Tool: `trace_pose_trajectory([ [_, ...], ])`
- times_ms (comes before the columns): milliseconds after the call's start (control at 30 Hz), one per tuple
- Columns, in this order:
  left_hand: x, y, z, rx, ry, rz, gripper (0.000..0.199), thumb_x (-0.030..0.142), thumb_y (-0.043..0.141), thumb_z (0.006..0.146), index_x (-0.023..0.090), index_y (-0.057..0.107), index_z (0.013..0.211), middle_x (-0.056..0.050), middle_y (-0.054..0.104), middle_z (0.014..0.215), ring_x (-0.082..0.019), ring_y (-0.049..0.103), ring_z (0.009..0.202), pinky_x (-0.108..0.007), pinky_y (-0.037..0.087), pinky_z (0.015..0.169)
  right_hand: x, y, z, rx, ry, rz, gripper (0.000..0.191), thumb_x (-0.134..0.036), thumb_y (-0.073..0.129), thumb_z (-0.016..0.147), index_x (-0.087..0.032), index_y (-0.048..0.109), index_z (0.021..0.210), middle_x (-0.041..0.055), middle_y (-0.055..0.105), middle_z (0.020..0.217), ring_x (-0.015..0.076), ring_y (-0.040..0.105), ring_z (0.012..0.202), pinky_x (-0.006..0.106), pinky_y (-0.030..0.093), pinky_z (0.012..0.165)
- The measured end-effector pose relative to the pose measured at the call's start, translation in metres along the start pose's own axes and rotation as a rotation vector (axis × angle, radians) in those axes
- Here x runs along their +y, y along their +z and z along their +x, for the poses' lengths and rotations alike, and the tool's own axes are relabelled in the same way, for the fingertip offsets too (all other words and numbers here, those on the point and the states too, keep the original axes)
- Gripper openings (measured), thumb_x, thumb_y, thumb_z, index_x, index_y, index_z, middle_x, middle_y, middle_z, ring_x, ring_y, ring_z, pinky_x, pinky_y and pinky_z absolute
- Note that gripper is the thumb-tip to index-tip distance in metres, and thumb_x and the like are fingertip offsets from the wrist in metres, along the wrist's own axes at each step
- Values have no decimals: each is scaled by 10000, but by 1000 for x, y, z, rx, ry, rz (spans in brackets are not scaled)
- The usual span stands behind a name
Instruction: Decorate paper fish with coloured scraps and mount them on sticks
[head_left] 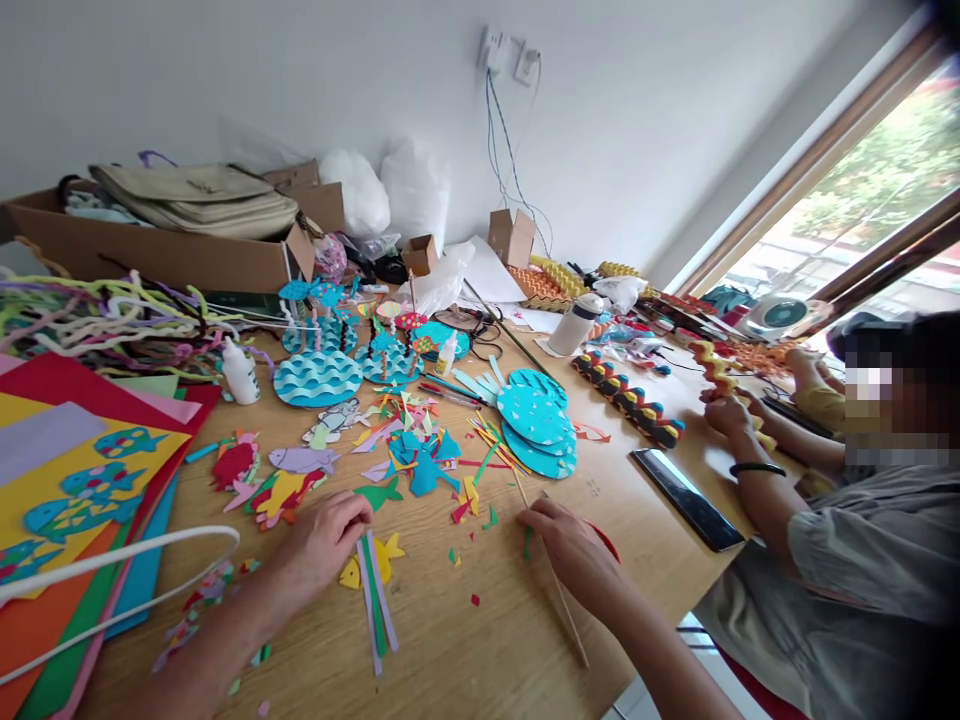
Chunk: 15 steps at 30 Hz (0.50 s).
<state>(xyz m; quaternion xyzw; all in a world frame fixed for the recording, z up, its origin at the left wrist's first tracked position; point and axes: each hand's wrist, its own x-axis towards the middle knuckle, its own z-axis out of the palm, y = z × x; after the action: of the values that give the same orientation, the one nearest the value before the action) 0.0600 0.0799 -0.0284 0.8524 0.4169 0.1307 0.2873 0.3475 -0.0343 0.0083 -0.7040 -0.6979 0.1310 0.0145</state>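
My left hand (330, 535) is closed in a pinch on the upper ends of narrow paper strips (377, 610), purple and green, which fan out toward me over the table. Beside the strips lies a yellow paper fish (384, 560), partly covered, and a green paper fish (379, 494) touches the area by my fingertips. My right hand (570, 550) has its fingers closed round a thin wooden stick (566, 605) that slants down toward the table's front. A red-orange curved piece (604, 540) shows beside that hand, mostly hidden. Paper scraps (475, 600) lie between my hands.
Blue decorated discs (536, 425), cut-paper pieces (424, 460) and glue bottles (240, 372) lie beyond my hands. Coloured paper sheets (157, 420) are stacked at left, with a white cable (187, 530) looping near. At right are a phone (686, 498) and another person's hands (727, 415) holding a yellow wavy strip.
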Motion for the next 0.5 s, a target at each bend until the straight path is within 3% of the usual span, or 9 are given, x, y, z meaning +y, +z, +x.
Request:
trace_pose_trajectory([
  [233,0,0,1,11,-14,-16,115,149,418,717,209,507,676,-13,592,727,-180,558,735,-275,415,660,8,-14,22,42,19,-33,294,-140,340,841,-174,631,860,67,602,907,160,561,817,234,376,693],
  [500,-7,5,0,42,16,-57,124,154,420,719,213,524,682,-16,597,722,-183,553,717,-286,416,653,14,-30,81,60,173,-171,262,-169,411,805,-207,633,938,55,621,975,176,563,861,226,348,652],
])
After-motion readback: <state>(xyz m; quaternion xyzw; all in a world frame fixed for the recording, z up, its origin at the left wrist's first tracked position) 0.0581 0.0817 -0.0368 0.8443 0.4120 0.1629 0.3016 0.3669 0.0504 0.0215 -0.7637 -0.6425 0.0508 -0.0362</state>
